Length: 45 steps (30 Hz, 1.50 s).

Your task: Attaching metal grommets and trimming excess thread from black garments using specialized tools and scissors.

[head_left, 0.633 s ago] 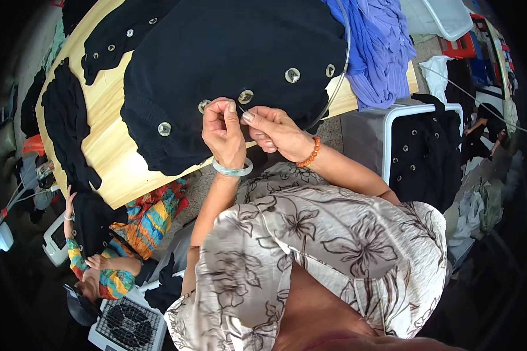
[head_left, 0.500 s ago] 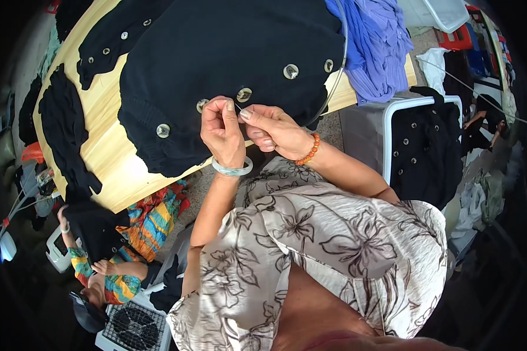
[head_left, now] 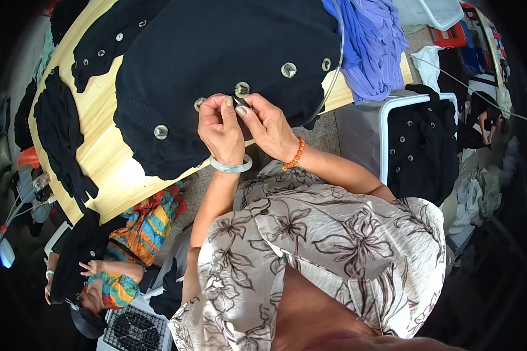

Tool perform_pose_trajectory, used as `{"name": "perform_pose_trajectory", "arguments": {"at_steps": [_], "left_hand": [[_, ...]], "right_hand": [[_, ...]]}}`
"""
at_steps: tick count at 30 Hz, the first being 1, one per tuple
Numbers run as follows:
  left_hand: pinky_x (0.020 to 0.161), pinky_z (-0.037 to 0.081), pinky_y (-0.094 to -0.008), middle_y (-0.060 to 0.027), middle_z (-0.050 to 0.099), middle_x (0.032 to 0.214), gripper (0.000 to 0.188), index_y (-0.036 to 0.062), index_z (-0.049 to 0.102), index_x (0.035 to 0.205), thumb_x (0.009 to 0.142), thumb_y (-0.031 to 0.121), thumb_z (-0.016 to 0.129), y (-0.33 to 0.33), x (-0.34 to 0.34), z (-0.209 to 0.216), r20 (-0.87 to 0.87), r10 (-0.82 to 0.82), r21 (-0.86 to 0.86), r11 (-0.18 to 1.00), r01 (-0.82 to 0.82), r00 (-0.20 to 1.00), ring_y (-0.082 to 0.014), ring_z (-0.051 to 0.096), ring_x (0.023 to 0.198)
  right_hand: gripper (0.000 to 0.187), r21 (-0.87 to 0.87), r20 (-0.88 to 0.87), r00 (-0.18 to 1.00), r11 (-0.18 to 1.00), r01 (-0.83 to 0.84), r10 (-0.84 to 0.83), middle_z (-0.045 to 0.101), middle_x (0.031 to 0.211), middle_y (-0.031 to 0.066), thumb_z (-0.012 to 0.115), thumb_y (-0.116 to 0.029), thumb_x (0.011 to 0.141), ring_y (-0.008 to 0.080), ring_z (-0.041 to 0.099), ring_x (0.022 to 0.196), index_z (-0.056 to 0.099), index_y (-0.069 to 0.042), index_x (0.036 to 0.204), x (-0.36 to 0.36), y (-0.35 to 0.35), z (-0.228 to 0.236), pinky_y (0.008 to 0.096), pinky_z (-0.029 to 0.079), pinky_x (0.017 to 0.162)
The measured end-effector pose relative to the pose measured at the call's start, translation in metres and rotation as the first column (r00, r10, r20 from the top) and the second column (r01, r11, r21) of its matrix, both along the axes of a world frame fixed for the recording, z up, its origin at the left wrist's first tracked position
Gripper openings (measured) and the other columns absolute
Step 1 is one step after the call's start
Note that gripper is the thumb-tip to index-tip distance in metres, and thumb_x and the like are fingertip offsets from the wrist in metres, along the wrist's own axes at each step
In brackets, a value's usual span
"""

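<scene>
A black knit garment [head_left: 216, 47] with large marbled buttons is spread over the near part of the wooden table. My left hand [head_left: 221, 130] is closed in a pinch just below a button [head_left: 199, 104] that it partly covers. Close against it, my right hand [head_left: 267, 126] pinches too, its fingertips just under another button [head_left: 242, 89]. Something small and dark shows between the fingertips; whether it is a fold of the garment or a separate piece I cannot tell. More buttons, one at the left [head_left: 160, 132] and one at the right [head_left: 288, 70], lie on the cloth.
Purple-blue garments [head_left: 372, 52] are heaped right of the black one. A grey bin [head_left: 363, 128] with black buttoned clothes stands below. Other black garments [head_left: 58, 134] lie on the table's left side. A co-worker [head_left: 120, 286] handles black cloth at lower left, near a box fan [head_left: 136, 333].
My right hand has drawn in and turned more upright, its fingertips now nearer the button. A thin light line between the fingers no longer shows. The co-worker's black cloth has moved lower.
</scene>
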<state>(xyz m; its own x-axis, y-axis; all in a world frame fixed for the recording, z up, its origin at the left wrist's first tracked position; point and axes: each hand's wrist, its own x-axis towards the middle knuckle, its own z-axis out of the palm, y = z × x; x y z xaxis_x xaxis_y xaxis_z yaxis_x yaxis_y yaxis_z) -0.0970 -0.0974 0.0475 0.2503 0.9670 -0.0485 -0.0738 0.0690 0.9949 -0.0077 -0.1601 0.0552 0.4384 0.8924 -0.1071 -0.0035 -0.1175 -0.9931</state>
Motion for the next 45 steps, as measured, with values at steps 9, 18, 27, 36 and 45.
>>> {"name": "perform_pose_trajectory", "arguments": {"at_steps": [9,18,27,36,45], "left_hand": [[0.072,0.047,-0.0217,-0.003,0.062,0.092,0.004,-0.0015,0.059,0.096,0.096,0.003,0.059,-0.003,0.001,-0.004,-0.025,0.033,0.051,0.998,-0.032,0.999,-0.0075,0.055,0.08],[0.058,0.046,-0.0364,-0.0118,0.058,0.073,0.011,0.0006,0.06,0.077,0.084,0.004,0.068,-0.018,-0.061,0.052,-0.432,-0.774,-0.098,0.55,0.83,0.462,-0.0272,0.059,0.063],[0.077,0.047,-0.0384,-0.0116,0.056,0.103,0.051,0.0102,0.063,0.121,0.075,-0.011,0.058,0.028,0.057,0.052,-0.692,-0.191,0.563,0.459,0.687,0.696,-0.0293,0.057,0.093],[0.076,0.046,-0.0364,-0.0081,0.056,0.094,0.023,0.0074,0.074,0.096,0.075,-0.002,0.07,0.064,0.079,0.031,-0.789,-0.178,0.529,0.289,0.798,0.588,-0.0262,0.056,0.088],[0.074,0.044,-0.0358,-0.0063,0.063,0.088,0.012,0.0058,0.066,0.082,0.075,-0.002,0.072,0.028,0.061,0.032,-0.691,-0.051,0.646,0.405,0.647,0.721,-0.0255,0.058,0.083]], "right_hand": [[0.02,-0.032,-0.004,0.999,0.998,0.05,-0.05,0.053,0.062,0.008,0.053,-0.017,0.1,0.0117,0.046,0.054,0.059,0.002,0.096,0.003,0.004,0.001,0.0315,0.041,0.052],[0.013,-0.109,-0.118,0.978,0.977,-0.183,0.17,0.051,0.08,-0.008,0.065,-0.013,0.095,-0.002,0.043,0.07,0.059,-0.002,0.099,0.057,-0.051,0.004,0.0169,0.037,0.062],[0.021,-0.005,-0.165,0.981,0.995,0.101,-0.101,0.042,0.069,-0.0107,0.068,-0.022,0.095,-0.0014,0.034,0.061,0.059,-0.005,0.089,0.098,-0.069,-0.004,0.0195,0.028,0.052],[0.025,-0.068,-0.029,0.993,0.991,0.111,-0.113,0.04,0.064,-0.0088,0.071,-0.026,0.093,0.0015,0.033,0.058,0.059,-0.004,0.088,0.114,-0.094,-0.014,0.0221,0.028,0.052],[0.018,-0.19,0.009,0.994,0.976,-0.107,0.111,0.042,0.072,-0.0098,0.064,-0.02,0.097,0.0005,0.035,0.064,0.059,-0.003,0.095,0.115,-0.084,-0.007,0.0198,0.03,0.056]]}}
